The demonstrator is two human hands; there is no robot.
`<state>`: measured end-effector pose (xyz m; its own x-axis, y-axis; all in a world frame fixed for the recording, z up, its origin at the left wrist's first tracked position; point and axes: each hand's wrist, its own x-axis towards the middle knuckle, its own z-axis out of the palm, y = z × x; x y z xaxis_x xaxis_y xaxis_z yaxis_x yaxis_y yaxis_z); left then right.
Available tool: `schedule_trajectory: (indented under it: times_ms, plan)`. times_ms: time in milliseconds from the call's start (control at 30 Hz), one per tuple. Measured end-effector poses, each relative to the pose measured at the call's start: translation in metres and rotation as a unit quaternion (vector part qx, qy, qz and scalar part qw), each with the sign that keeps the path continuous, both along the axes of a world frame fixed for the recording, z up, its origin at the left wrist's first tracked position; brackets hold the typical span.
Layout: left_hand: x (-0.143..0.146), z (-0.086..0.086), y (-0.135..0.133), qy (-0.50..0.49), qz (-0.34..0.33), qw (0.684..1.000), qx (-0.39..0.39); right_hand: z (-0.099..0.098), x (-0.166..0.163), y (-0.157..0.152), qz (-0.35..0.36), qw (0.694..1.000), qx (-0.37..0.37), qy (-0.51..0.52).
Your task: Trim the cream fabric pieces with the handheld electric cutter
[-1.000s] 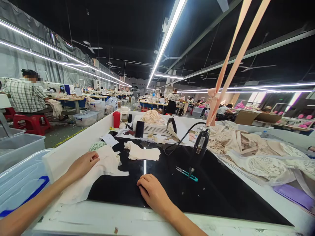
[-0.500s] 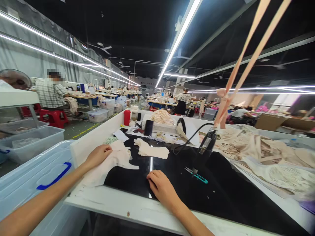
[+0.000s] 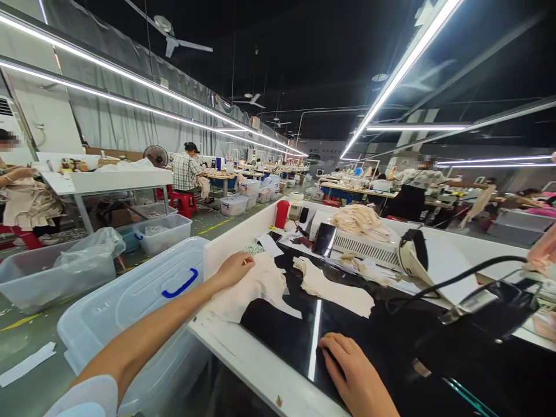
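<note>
My left hand [image 3: 234, 270] is at the left side of the worktable, its fingers closed on the upper edge of a pale pink fabric piece [image 3: 256, 285]. That piece spreads from the white table edge onto the glossy black tabletop [image 3: 278, 333]. My right hand [image 3: 350, 368] lies on the black surface with loosely bent fingers and nothing in it. Beyond it lies a second pale fabric piece [image 3: 334, 288], apart from both hands. Turquoise thread snips [image 3: 471, 397] lie at the lower right, partly cut off by the frame.
A black machine head [image 3: 490, 313] with a cable stands at the right. At the back are a fabric pile [image 3: 360, 221], a phone [image 3: 325, 239] and a red container [image 3: 282, 214]. A lidded plastic bin [image 3: 143, 307] stands left of the table. Other people work at far tables.
The view has turned left, so everything appears shifted right. Both hands stay at about the same places on the fabric and tabletop.
</note>
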<state>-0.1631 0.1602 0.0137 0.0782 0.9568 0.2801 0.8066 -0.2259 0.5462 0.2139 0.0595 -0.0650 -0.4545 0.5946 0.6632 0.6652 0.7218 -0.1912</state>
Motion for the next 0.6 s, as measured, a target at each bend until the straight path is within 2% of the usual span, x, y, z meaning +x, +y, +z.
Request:
schedule_trajectory:
  times_ms: [167, 367, 600]
  plan:
    - [0.011, -0.001, 0.002, -0.006, -0.032, 0.999, 0.02, 0.006, -0.005, -0.004, 0.004, 1.0, 0.03, 0.0]
    - [0.023, -0.001, -0.006, 0.016, -0.09, 0.995, 0.029, 0.009, -0.007, -0.01, -0.001, 1.0, 0.023, -0.01]
    - [0.015, -0.001, 0.01, 0.047, -0.053, 0.997, 0.003, 0.004, -0.006, -0.006, 0.012, 0.997, 0.074, -0.018]
